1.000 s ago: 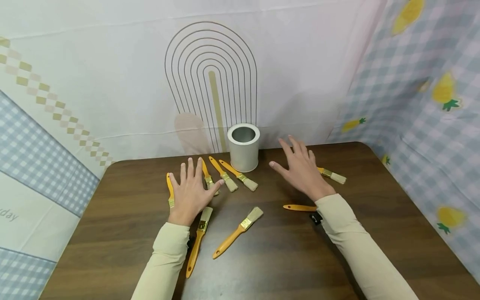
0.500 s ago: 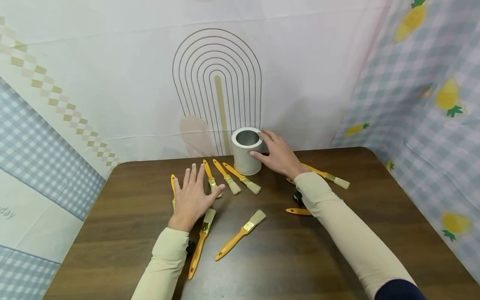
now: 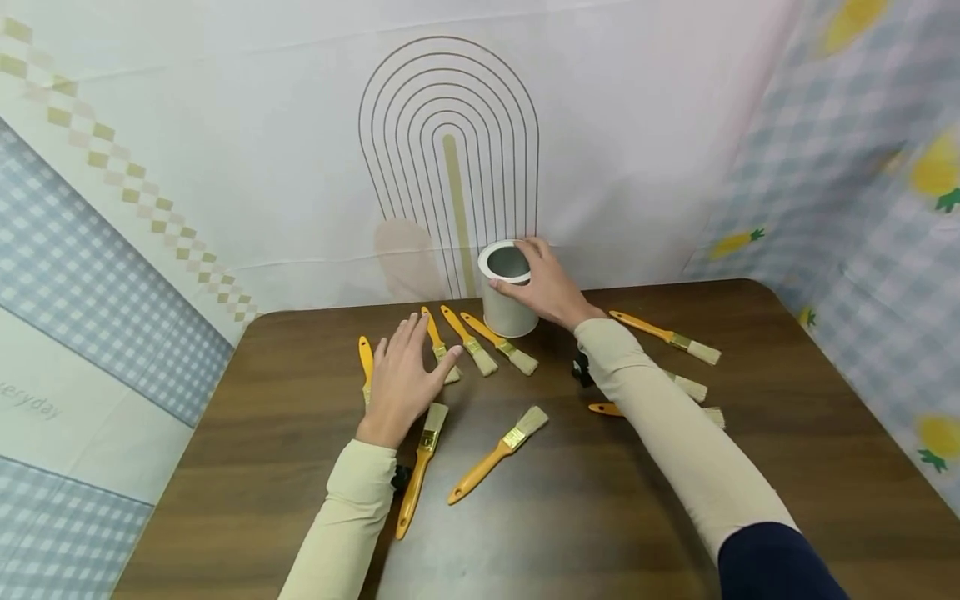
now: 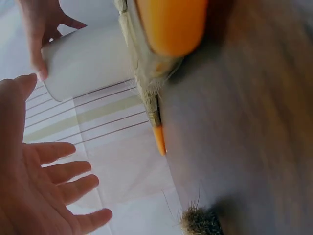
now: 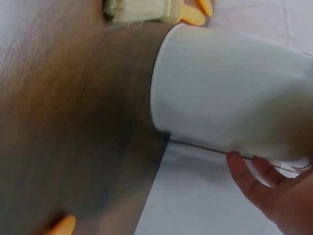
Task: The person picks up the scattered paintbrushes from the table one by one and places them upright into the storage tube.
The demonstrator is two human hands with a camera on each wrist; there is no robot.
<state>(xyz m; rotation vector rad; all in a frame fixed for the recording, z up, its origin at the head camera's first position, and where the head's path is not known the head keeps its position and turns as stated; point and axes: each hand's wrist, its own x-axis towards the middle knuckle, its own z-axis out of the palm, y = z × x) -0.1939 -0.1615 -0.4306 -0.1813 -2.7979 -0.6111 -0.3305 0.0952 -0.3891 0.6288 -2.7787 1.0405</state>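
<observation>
A white, hollow can stands upright at the back of the table. My right hand grips its upper right side, thumb at the front and fingers at the back of the rim; in the right wrist view fingertips lie along the can wall. My left hand hovers with fingers extended over the paintbrushes on the left, holding nothing. Under and beside it lie a paintbrush with an orange handle and another partly covered paintbrush. A paintbrush lies between my two arms.
Several paintbrushes lie just left of the can. On the right is a paintbrush, with others partly under my right sleeve. Behind the brown table hangs a white patterned cloth.
My right hand has moved left from beside the can and taken hold of its rim. My left hand stays over the brushes, its fingers now closer together. The view has shifted slightly.
</observation>
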